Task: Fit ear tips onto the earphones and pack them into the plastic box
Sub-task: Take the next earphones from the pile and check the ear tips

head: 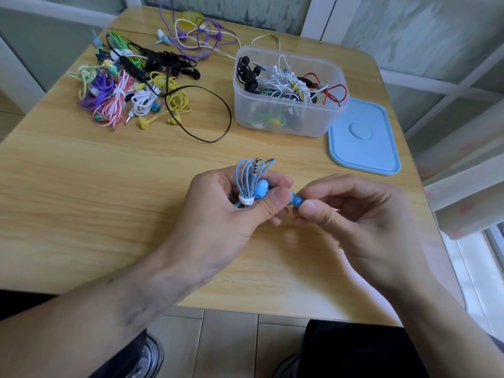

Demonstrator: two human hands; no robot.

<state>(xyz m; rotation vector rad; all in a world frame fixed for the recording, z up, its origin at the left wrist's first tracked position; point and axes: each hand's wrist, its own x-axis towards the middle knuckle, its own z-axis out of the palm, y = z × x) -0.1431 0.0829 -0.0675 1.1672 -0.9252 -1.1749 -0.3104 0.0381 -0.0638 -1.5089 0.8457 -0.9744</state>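
Observation:
My left hand (pixel 234 211) grips a coiled pair of blue earphones (pixel 249 181), bound with a white tie, its jack plug pointing up. One blue earbud rests against my left fingers. My right hand (pixel 343 211) pinches the second blue earbud (pixel 296 200) between thumb and fingers, right beside my left thumb. Whether an ear tip sits on it is hidden by my fingertips. The clear plastic box (pixel 289 124) stands behind my hands, holding several tangled earphones in black, white and red.
A pile of bundled coloured earphones (pixel 128 88) lies at the back left of the wooden table (pixel 109 186), with a loose black cable loop (pixel 201 113) beside it. The light blue lid (pixel 362 137) lies right of the box. Purple and white cables (pixel 196 34) sprawl at the far edge.

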